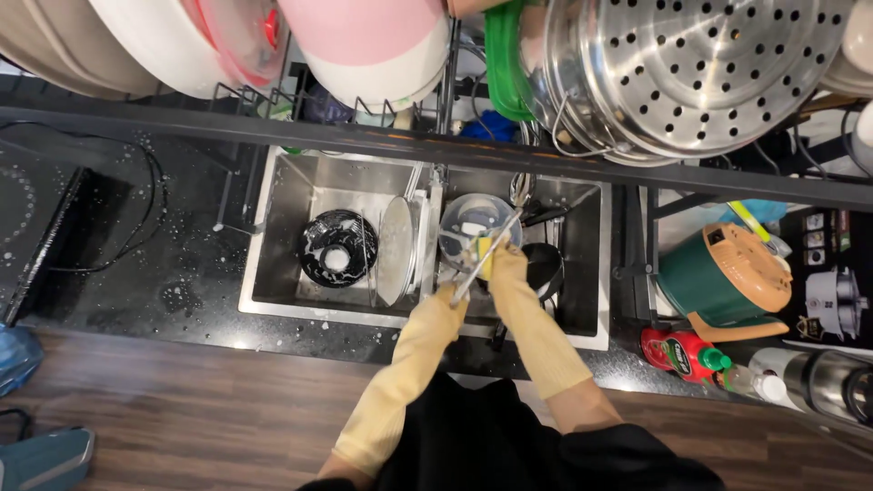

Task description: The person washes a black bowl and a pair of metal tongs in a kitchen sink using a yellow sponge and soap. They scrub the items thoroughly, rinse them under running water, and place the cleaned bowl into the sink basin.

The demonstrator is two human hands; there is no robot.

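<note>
Both my hands wear long yellow rubber gloves over the right basin of a steel sink (273,291). My left hand (452,297) grips the lower end of a long metal utensil (486,255) that slants up across a round steel bowl (473,227). My right hand (506,262) is closed on a yellow sponge (484,257) pressed against the utensil. A dark pan (546,268) lies just right of my right hand.
The left basin holds a soapy black pot (335,247) and an upright round lid (396,250). A dish rack overhead carries plates, a pink bowl (373,41) and a perforated steel steamer (700,68). A green and orange cooker (727,273) and a red bottle (682,355) stand on the right counter.
</note>
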